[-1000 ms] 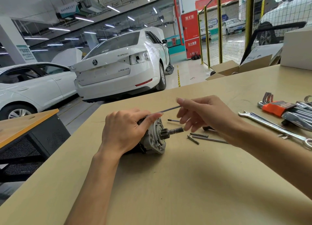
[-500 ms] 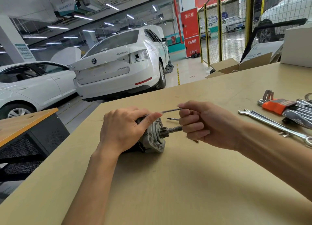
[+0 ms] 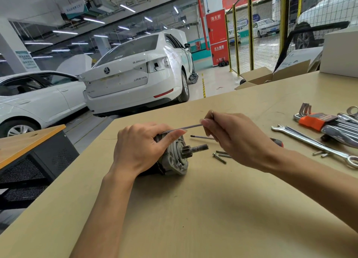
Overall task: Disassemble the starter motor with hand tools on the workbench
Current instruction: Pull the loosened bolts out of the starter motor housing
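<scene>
One view only: head cam, wide-angle, looks fwd and down over the tan wooden desk (image 3: 213, 209) from the near edge. Close on mid-desk; far left shows the white sedan car (image 3: 135, 72), far right the yellow mesh fence (image 3: 251, 35).

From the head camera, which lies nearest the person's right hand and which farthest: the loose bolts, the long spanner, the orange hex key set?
1. Loose bolts, just below the right hand.
2. Long spanner, to its right.
3. Orange hex key set, farther right and back.
</scene>
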